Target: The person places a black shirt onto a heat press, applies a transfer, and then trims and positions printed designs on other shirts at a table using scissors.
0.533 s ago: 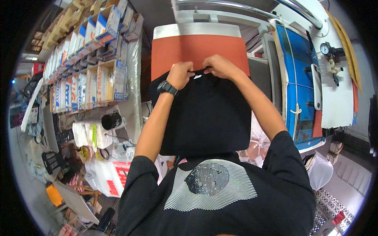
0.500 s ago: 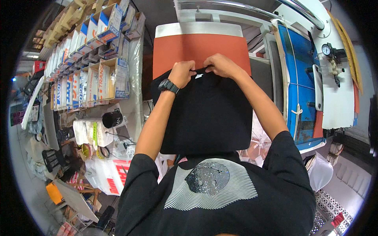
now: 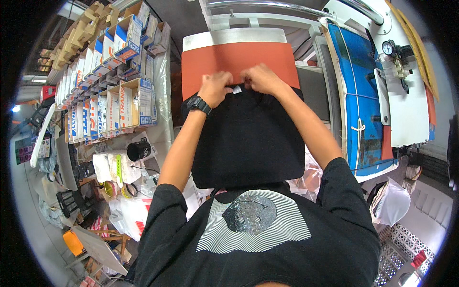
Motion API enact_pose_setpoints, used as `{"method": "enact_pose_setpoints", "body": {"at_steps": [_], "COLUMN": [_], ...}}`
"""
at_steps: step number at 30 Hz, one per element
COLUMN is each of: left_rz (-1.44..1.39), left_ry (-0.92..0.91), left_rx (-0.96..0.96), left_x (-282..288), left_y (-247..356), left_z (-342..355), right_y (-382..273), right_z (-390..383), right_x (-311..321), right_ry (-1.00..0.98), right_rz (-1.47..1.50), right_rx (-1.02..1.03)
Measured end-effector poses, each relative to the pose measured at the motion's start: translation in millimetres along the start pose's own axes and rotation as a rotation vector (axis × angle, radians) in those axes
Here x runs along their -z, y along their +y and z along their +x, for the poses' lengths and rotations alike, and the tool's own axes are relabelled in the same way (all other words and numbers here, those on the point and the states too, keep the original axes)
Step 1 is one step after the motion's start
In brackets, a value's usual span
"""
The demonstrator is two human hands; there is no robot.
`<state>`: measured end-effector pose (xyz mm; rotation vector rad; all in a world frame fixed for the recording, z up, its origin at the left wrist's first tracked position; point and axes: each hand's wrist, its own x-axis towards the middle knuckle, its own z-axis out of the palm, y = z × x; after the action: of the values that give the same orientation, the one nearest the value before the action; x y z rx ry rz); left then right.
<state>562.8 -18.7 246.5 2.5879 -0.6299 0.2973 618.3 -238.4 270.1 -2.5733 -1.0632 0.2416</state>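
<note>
A black garment (image 3: 246, 143), apparently a T-shirt, lies over a platen with an orange pad (image 3: 241, 55) and a pale far strip, with a small white label (image 3: 236, 90) at its collar. My left hand (image 3: 216, 87), with a dark watch (image 3: 198, 104) on the wrist, is at the collar just left of the label. My right hand (image 3: 257, 78) is at the collar to the right of it. The fingers of both hands are curled but smeared by motion, so I cannot tell whether they grip the cloth.
On the left stand shelves of cardboard boxes (image 3: 114, 105), with a black cylinder (image 3: 138, 150) and plastic bags (image 3: 126, 217) below. On the right are a roped blue panel (image 3: 349, 71) and a white machine plate (image 3: 409, 124) with a gauge (image 3: 387, 48). A chrome bar (image 3: 267, 5) crosses behind.
Both hands have shifted slightly up and left in the picture, and their fingertips now blur with motion where they pinched the collar before. The view has shifted slightly too.
</note>
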Motion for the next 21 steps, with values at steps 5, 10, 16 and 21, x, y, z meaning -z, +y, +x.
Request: {"method": "enact_pose_setpoints", "body": {"at_steps": [5,10,16,21], "left_rz": [-0.077,-0.222,-0.188,-0.291], "left_ry": [0.054,-0.081,-0.179,-0.229], "left_rx": [0.041,0.162,0.135,0.149], "left_x": [5.1,-0.4,10.9,10.2], "left_y": [10.8,28.3,28.1,18.2], "left_z": [-14.9,-48.1,-53.1,-39.2], "right_y": [-35.6,-59.9,-50.2,-42.6], "right_z": [-24.4,-66.4,-69.5,-61.5], "right_x": [-12.3,-29.5,-4.2,-4.4], "right_ry": [0.332,0.148,-0.096,-0.122], "right_rz": [-0.159,0.003,0.101,0.159], "right_rx": [-0.007,-0.264,-0.336,-0.331]}}
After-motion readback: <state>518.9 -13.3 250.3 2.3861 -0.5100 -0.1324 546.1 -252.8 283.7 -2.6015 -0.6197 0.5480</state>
